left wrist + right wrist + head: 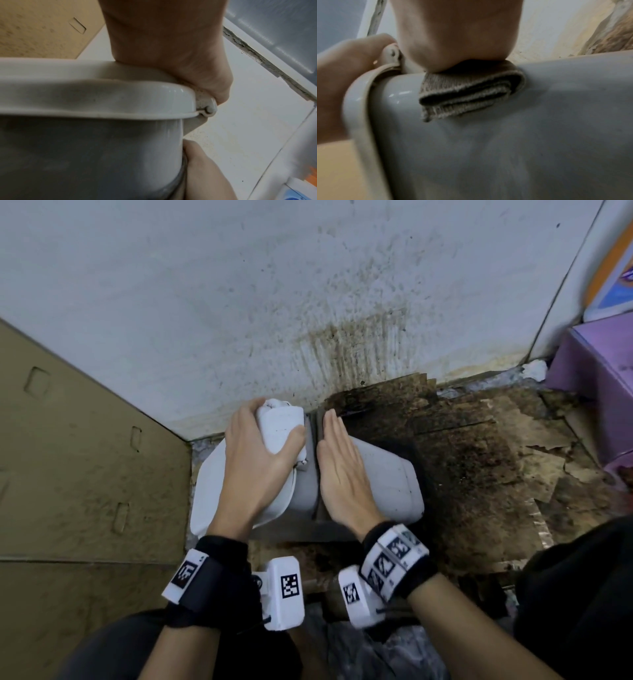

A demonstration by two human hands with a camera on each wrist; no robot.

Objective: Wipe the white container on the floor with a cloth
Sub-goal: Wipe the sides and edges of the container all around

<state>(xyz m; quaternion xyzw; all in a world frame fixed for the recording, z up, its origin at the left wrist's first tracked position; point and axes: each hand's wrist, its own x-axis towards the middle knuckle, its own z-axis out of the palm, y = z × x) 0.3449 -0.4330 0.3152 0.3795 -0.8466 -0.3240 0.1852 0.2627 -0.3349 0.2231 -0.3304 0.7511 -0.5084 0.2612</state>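
A white container (390, 474) lies on its side on the floor, against the wall. Its lid (209, 487) faces left. My left hand (260, 446) grips the container's lid end, with fingers and thumb curled round a white hinged piece (281, 422) at the top. My right hand (337, 453) lies flat on the container's side and presses a folded grey cloth (471, 92) against it. In the head view only an edge of the cloth (319, 422) shows beside the palm. The left wrist view shows the lid rim (85, 112) and the grey body (85, 155) below it.
A brown cardboard panel (68, 457) stands on the left. The white wall (308, 285) behind is spattered with brown stains. Dark, peeling, dirty floor board (479, 460) spreads to the right. A purple box (592, 378) sits at the far right. My knees frame the bottom.
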